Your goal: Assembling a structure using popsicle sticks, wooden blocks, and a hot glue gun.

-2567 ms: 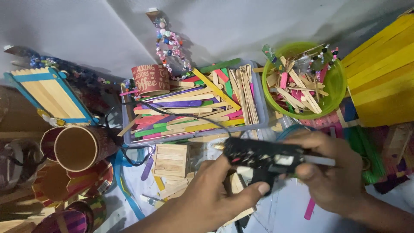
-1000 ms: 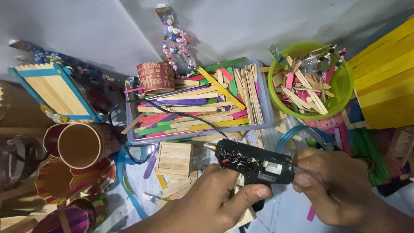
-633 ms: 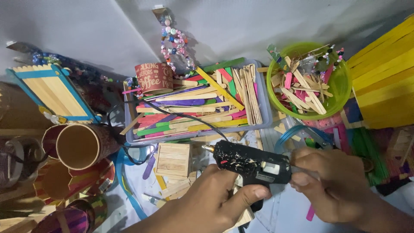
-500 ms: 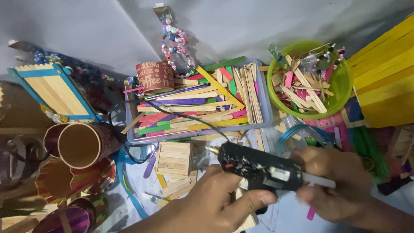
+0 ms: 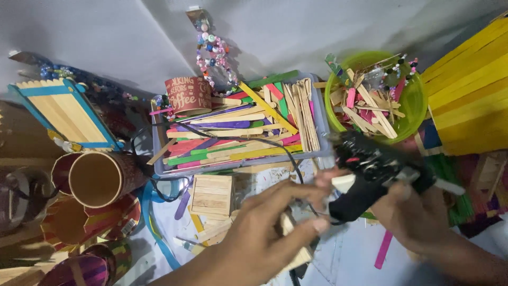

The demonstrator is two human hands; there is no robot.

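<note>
Head view showed my right hand [image 5: 418, 217] with its fingers wrapped tight around the grip of the black glue gun [image 5: 373, 169], which I will use as the landmark. The gun sat blurred, so I could not tell whether a finger lay on the trigger. Its clear glue stick [image 5: 450, 186] poked out of the end pointing right, and its black cord [image 5: 288, 156] ran off to the left across the tray.

My left hand [image 5: 264, 228] lay just left of and below the gun, fingers curled shut on a small pale block of wooden sticks [image 5: 293, 249], with the fingertips up close to the gun's body.

Further left of the gun stood a small square box of bare sticks [image 5: 211, 195], apart from both hands. Above and left of the gun sat the grey tray [image 5: 159, 159] heaped with coloured craft sticks, a printed paper cup [image 5: 188, 95] at its far corner. Directly above the gun was the green bowl [image 5: 415, 103] of mixed sticks and beads.

I judged the work as midway: the little box looked built, the piece in my left hand looked partly assembled, and I could see no fresh glue on it.
</note>
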